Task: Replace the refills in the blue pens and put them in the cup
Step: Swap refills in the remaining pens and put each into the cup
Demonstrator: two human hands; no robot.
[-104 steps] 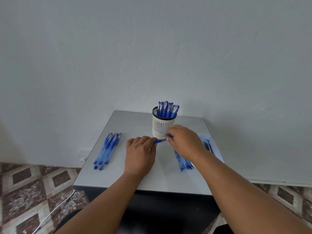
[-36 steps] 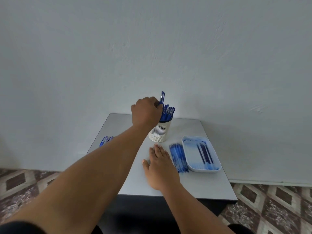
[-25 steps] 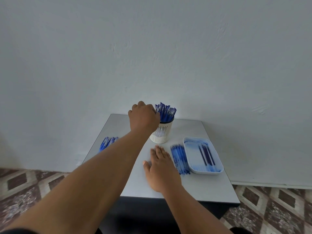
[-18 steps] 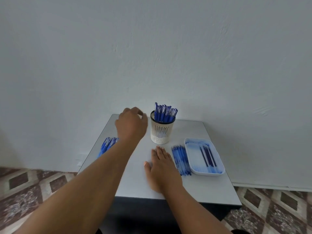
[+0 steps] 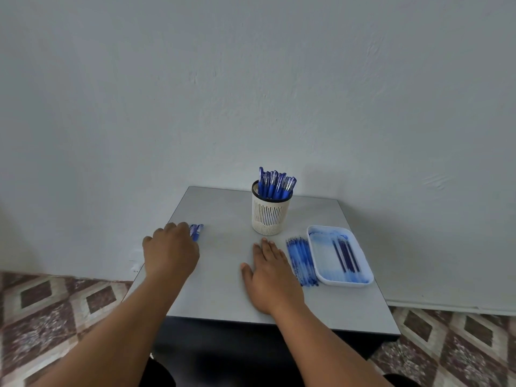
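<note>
1. Blue pens lie just under the left hand; only their caps show past its fingers, and I cannot tell whether it grips one.
2. Right hand rests flat, holding nothing, with loose refills just beside it.
3. Beyond both hands, the cup is crowded with finished pens, so little seems left.
4. Tray past the refills holds dark ones.

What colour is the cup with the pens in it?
The cup is cream-white with thin vertical slits and a dark rim, seen in the head view.
</note>
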